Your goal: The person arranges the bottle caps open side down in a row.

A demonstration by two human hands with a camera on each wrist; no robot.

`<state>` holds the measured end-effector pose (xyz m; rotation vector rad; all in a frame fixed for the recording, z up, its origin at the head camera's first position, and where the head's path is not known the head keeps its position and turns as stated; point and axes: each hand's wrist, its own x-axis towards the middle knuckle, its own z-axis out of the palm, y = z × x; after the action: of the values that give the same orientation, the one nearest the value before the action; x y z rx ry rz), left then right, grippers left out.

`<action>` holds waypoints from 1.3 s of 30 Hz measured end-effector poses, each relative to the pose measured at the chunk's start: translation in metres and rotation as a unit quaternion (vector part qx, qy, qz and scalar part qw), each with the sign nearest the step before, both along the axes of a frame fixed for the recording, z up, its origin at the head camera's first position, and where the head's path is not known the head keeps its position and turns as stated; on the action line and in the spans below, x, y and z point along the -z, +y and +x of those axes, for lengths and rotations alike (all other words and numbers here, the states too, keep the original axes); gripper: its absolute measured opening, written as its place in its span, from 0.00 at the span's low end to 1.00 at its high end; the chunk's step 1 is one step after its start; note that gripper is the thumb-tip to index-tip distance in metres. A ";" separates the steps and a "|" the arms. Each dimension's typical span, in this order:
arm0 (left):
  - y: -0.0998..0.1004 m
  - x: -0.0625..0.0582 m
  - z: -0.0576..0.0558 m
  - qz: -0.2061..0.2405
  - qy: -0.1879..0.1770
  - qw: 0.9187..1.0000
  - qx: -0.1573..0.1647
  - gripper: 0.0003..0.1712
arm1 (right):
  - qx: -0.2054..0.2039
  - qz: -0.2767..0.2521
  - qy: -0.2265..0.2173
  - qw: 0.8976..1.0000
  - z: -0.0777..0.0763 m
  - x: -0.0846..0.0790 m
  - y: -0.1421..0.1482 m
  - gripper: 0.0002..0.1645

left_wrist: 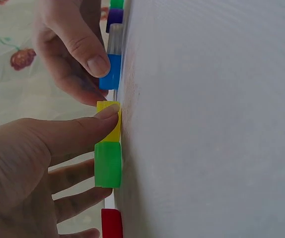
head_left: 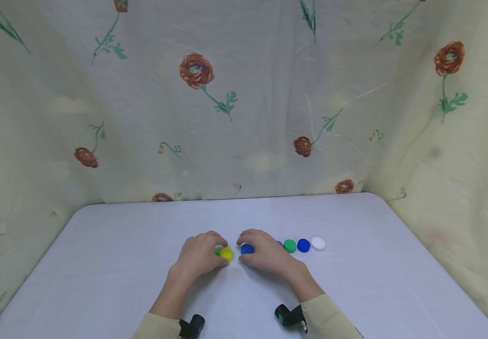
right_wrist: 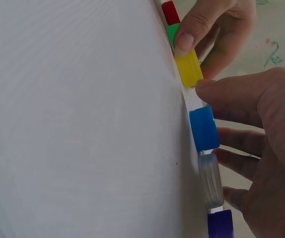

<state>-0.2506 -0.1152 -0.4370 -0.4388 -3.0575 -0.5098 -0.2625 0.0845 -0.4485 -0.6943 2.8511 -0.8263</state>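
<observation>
On the white table, I log left hand pinching yellow cap; right hand around blue cap, grip unclear.

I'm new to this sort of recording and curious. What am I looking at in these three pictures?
There's no robot: these are a person's bare left hand and right hand over a pale table. The wide picture comes from a head-worn camera; the two close-ups come from wrist cameras. Small caps form a row: red cap, green cap, yellow cap, blue cap, clear cap, purple cap, second green cap, dark blue cap, white cap. The left hand pinches the yellow cap; the right hand's thumb and fingers are around the blue cap, though whether they touch it is unclear.
</observation>
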 end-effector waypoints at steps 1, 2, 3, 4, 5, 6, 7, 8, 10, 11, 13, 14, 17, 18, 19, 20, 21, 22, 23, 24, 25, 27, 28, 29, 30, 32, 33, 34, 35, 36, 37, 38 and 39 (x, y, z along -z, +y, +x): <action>0.000 0.001 0.000 0.001 0.001 1.000 -0.001 0.21 | -0.001 0.000 0.001 1.000 0.000 0.000 0.000 0.21; -0.001 0.001 -0.001 0.002 0.003 1.000 -0.001 0.20 | -0.002 0.001 0.003 1.000 0.000 0.000 -0.001 0.21; -0.001 0.002 -0.001 0.002 0.004 1.000 -0.002 0.20 | -0.005 0.000 0.005 1.000 -0.001 0.000 -0.001 0.20; -0.001 0.002 -0.002 0.003 0.004 1.000 -0.003 0.20 | -0.005 -0.001 0.004 1.000 -0.001 0.000 -0.001 0.20; -0.001 0.002 -0.002 0.003 0.005 1.000 -0.003 0.20 | -0.007 -0.003 0.006 1.000 -0.001 0.000 -0.002 0.20; -0.001 0.002 -0.003 0.002 0.006 1.000 -0.003 0.20 | -0.011 -0.004 0.009 1.000 -0.001 0.000 -0.002 0.20; -0.001 0.002 -0.003 0.003 0.006 1.000 -0.003 0.19 | -0.013 -0.006 0.011 1.000 -0.001 0.000 -0.003 0.19; -0.002 0.002 -0.003 0.003 0.007 1.000 -0.003 0.19 | -0.016 -0.007 0.012 1.000 -0.002 0.000 -0.004 0.19; -0.002 0.002 -0.004 0.005 0.008 1.000 -0.001 0.19 | -0.019 -0.010 0.012 1.000 -0.002 0.000 -0.005 0.19; -0.002 0.001 -0.004 0.006 0.010 1.000 0.000 0.18 | -0.019 -0.009 0.011 1.000 -0.002 0.001 -0.006 0.18; -0.002 0.001 -0.004 0.011 0.011 1.000 0.004 0.17 | -0.018 -0.011 0.005 1.000 -0.003 0.001 -0.007 0.18; -0.001 0.001 -0.004 0.013 0.011 1.000 0.005 0.17 | -0.018 -0.010 0.003 1.000 -0.003 0.001 -0.008 0.18; -0.001 0.001 -0.003 0.018 0.011 1.000 0.006 0.16 | -0.016 -0.011 0.000 1.000 -0.003 0.001 -0.010 0.17; -0.001 0.001 -0.003 0.019 0.010 1.000 0.004 0.16 | -0.016 -0.011 -0.001 1.000 -0.003 0.001 -0.011 0.17; -0.001 0.002 -0.003 0.019 0.012 1.000 0.005 0.16 | -0.015 -0.011 -0.001 1.000 -0.002 0.000 -0.012 0.17; -0.001 0.002 -0.003 0.018 0.013 1.000 0.005 0.16 | -0.015 -0.010 -0.002 1.000 -0.002 0.000 -0.013 0.17; -0.001 0.002 -0.003 0.019 0.014 1.000 0.004 0.16 | -0.015 -0.009 -0.002 1.000 -0.003 0.001 -0.013 0.16; -0.001 0.002 -0.003 0.018 0.015 1.000 0.004 0.16 | -0.015 -0.008 -0.002 1.000 -0.003 0.001 -0.014 0.16; -0.001 0.002 -0.003 0.017 0.016 1.000 0.003 0.16 | -0.015 -0.006 -0.002 1.000 -0.003 0.001 -0.014 0.16; -0.001 0.002 -0.003 0.016 0.017 1.000 0.003 0.16 | -0.013 -0.003 -0.003 1.000 -0.003 0.001 -0.015 0.16; -0.001 0.002 -0.003 0.015 0.018 1.000 0.004 0.16 | -0.013 -0.001 -0.004 1.000 -0.003 0.002 -0.016 0.15; -0.001 0.002 -0.003 0.014 0.017 1.000 0.001 0.16 | -0.012 0.003 -0.003 1.000 -0.004 0.003 -0.017 0.15; -0.001 0.002 -0.004 0.013 0.017 1.000 0.002 0.16 | -0.012 0.004 -0.003 1.000 -0.004 0.003 -0.017 0.15; -0.001 0.002 -0.004 0.012 0.017 1.000 0.002 0.16 | -0.010 0.005 -0.004 1.000 -0.004 0.003 -0.017 0.15; -0.001 0.001 -0.004 0.011 0.017 1.000 0.002 0.16 | -0.009 0.004 -0.005 1.000 -0.004 0.003 -0.018 0.15; -0.002 0.001 -0.004 0.011 0.018 1.000 0.002 0.16 | -0.009 0.002 -0.005 1.000 -0.004 0.003 -0.019 0.15; -0.002 0.001 -0.004 0.011 0.017 1.000 0.002 0.16 | -0.008 0.002 -0.005 1.000 -0.004 0.003 -0.019 0.15; -0.002 0.001 -0.004 0.011 0.018 1.000 0.002 0.16 | -0.008 0.003 -0.004 1.000 -0.004 0.003 -0.020 0.15; -0.002 0.001 -0.004 0.011 0.017 1.000 0.002 0.15 | -0.007 0.003 -0.004 1.000 -0.004 0.002 -0.020 0.15; -0.002 0.001 -0.004 0.011 0.017 1.000 0.003 0.15 | -0.007 0.003 -0.004 1.000 -0.004 0.002 -0.020 0.15; -0.003 0.001 -0.004 0.012 0.016 1.000 0.003 0.15 | -0.007 0.003 -0.004 1.000 -0.004 0.003 -0.021 0.15; -0.003 0.001 -0.004 0.012 0.015 1.000 0.003 0.16 | -0.006 0.003 -0.004 1.000 -0.004 0.003 -0.021 0.15; -0.003 0.001 -0.004 0.013 0.014 1.000 0.004 0.16 | -0.006 0.002 -0.005 1.000 -0.004 0.003 -0.021 0.15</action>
<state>-0.2549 -0.1183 -0.4382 -0.4530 -3.0201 -0.5372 -0.2663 0.0634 -0.4511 -0.7037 2.8370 -0.8195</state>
